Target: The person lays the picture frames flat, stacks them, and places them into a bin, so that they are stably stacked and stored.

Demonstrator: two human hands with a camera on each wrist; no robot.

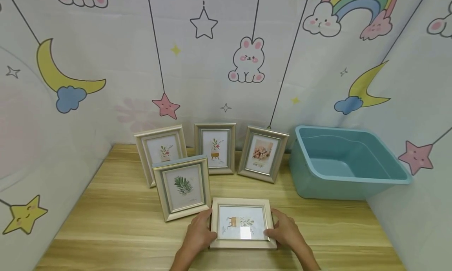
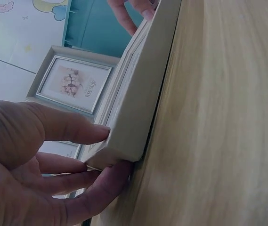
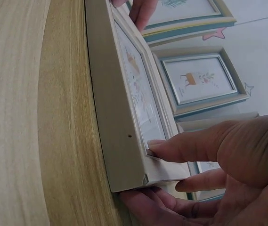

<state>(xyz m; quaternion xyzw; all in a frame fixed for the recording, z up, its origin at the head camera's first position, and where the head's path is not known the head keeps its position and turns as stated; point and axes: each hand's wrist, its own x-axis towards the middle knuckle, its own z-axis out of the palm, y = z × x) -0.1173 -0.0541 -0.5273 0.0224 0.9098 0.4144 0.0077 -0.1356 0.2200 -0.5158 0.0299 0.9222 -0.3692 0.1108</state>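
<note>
A cream picture frame [image 1: 243, 201] lies face up and sideways on the wooden table, with a potted-plant print behind its glass. My left hand [image 1: 199, 232] grips its left end; in the left wrist view the thumb [image 2: 84, 129] is on the front face and fingers curl beneath the end. At the opposite end my right hand [image 1: 287, 229] pinches it, the thumb [image 3: 185, 148] on the front and fingers under the edge. Just left of it stands a frame with a green leaf print [image 1: 183, 185].
Behind stand a frame [image 1: 141, 145] at the left, a potted-plant frame [image 1: 232, 149] in the middle and a flower-print frame [image 1: 280, 157]. A blue-green plastic tub [image 1: 318, 188] sits at the back right. Patterned cloth [image 1: 212, 74] backs the wooden table [image 1: 106, 216].
</note>
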